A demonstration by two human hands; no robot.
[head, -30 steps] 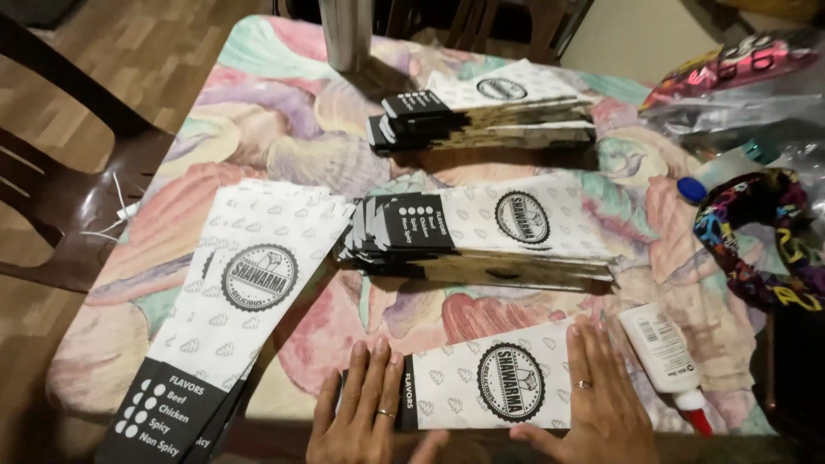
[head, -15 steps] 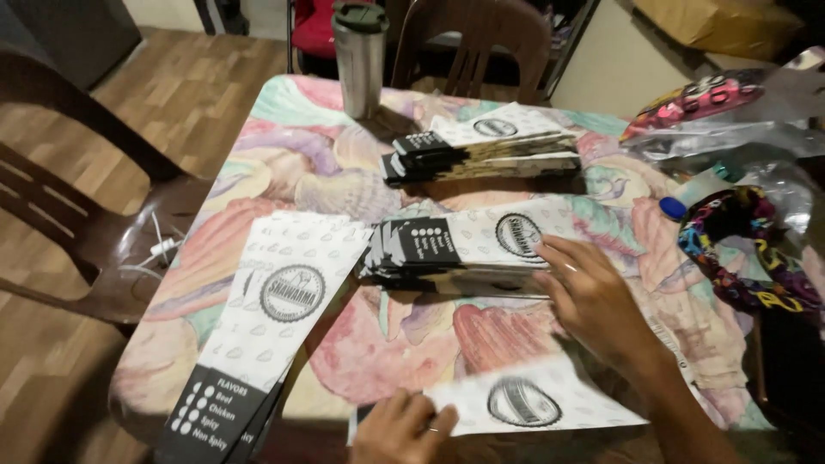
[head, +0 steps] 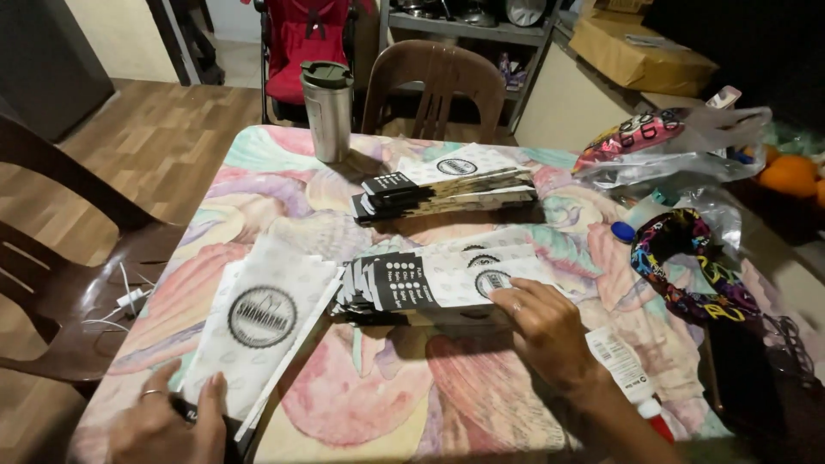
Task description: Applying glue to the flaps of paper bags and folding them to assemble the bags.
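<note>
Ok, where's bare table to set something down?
Bare cloth lies between the left stack, middle stack and right hand, toward the near edge. A smaller patch sits left of the tumbler. The right side is crowded with the glue tube, headband and bags.

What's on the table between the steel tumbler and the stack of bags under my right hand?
In the head view, another stack of folded paper bags lies between the steel tumbler and the stack under the right hand.
</note>
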